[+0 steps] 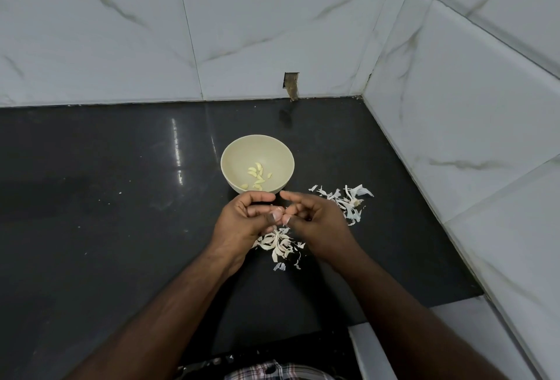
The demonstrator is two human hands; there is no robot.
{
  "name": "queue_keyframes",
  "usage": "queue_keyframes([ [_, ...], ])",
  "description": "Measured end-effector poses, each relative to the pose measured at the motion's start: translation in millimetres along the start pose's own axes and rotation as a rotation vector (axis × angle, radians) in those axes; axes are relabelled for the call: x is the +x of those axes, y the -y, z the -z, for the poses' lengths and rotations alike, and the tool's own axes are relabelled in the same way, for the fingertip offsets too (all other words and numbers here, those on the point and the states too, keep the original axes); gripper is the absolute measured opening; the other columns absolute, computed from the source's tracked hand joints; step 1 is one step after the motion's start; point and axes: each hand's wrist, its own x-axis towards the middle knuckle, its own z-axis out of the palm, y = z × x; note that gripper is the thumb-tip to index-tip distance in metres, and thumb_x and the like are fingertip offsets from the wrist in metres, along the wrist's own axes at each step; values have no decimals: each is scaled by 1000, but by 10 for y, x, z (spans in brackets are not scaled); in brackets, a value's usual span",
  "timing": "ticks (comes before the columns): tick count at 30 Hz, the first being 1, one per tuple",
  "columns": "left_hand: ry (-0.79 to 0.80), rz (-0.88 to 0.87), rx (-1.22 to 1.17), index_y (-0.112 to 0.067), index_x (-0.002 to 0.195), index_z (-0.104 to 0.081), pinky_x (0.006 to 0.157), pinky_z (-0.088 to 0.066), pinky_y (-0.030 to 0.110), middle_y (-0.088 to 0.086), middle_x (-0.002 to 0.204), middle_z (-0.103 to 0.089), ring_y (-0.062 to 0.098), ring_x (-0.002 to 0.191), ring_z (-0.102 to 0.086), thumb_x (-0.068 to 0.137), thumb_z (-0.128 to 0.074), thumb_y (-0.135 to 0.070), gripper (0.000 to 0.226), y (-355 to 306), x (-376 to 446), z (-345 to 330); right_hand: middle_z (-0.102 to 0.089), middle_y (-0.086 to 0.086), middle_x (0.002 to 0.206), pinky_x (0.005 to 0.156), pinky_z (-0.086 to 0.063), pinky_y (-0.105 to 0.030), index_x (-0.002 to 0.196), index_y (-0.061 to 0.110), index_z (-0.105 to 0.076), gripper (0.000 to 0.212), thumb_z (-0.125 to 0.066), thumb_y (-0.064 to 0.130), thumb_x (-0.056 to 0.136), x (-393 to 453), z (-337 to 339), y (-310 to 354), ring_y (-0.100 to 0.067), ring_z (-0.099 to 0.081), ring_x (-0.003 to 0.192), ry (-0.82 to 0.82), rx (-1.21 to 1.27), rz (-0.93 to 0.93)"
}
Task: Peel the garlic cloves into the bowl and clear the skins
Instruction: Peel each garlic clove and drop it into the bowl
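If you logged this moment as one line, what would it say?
step: peeling | left hand and right hand: pinch a clove | bowl: peeled cloves inside | skins: on counter, uncleared

Setting: a home kitchen corner. A dark polished countertop [121, 213] meets white marble-pattern wall tiles [272, 31] on two sides. A cream bowl [239, 149] of peeled garlic cloves [257, 175] and scattered garlic skins [342, 201] indicate food preparation.
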Motion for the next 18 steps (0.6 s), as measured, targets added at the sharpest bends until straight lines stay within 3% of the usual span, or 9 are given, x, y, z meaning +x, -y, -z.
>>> queue_keyframes([
  [2,8,7,12,-6,107,-64,61,-53,20,13,85,-76,15,72,-71,83,-73,6,28,-7,-2,-12,-61,17,66,64,-45,-18,110,29,-72,42,-70,-5,85,18,33,27,2,-51,57,47,-47,25],
  [5,-3,20,0,-6,105,-63,56,-51,18,16,85,-75,16,69,-71,83,-72,7,26,-25,-9,-29,-64,22,64,60,-45,-13,106,17,-75,30,-70,-5,87,14,45,44,4,-58,57,35,-36,7],
  [9,-16,29,-45,-7,100,-64,56,-51,19,10,77,-74,15,67,-69,83,-72,5,23,-41,6,-28,-74,5,74,62,-51,-20,95,18,-77,21,-71,-1,88,-5,32,44,-4,-67,68,7,74,-8],
  [12,-22,29,-86,-7,98,-65,60,-53,20,10,77,-73,16,68,-68,82,-72,5,21,-48,0,-29,-76,-1,78,65,-53,-26,90,18,-76,17,-69,2,89,0,32,37,-8,-69,71,16,21,12],
  [14,-25,29,-103,-6,98,-66,61,-56,20,12,84,-75,17,71,-71,82,-72,6,21,-53,-12,-29,-75,3,76,67,-53,-29,87,20,-74,17,-69,4,90,3,38,32,-5,-66,69,8,-25,20],
  [18,-29,20,-64,-4,100,-67,64,-55,21,14,91,-76,17,74,-72,80,-74,6,24,-47,-14,-32,-66,21,66,65,-45,-15,81,24,-69,22,-67,4,90,13,49,23,3,-59,63,-26,-180,59],
])
